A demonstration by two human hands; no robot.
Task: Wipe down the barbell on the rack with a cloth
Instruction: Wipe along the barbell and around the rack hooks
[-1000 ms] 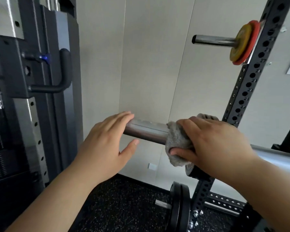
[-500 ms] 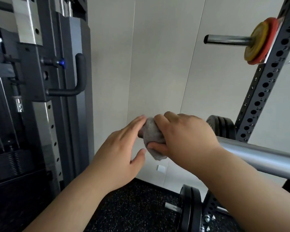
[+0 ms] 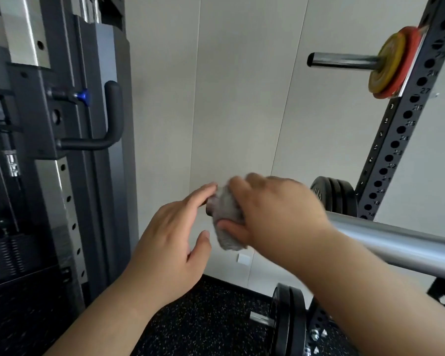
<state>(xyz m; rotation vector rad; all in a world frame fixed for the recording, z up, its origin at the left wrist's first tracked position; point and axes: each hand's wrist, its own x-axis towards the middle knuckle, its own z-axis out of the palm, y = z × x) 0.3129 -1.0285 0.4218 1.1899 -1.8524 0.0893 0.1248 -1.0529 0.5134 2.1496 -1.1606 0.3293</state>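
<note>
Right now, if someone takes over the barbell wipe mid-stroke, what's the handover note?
Left hand: open, fingertips beside the cloth at the tip of the barbell.
Right hand: grips the cloth, wrapped round that tip.
Done: in the last second the cloth slid out along the barbell to its tip.
Left: the rest of the barbell running off to the right; its other end is out of view.
</note>
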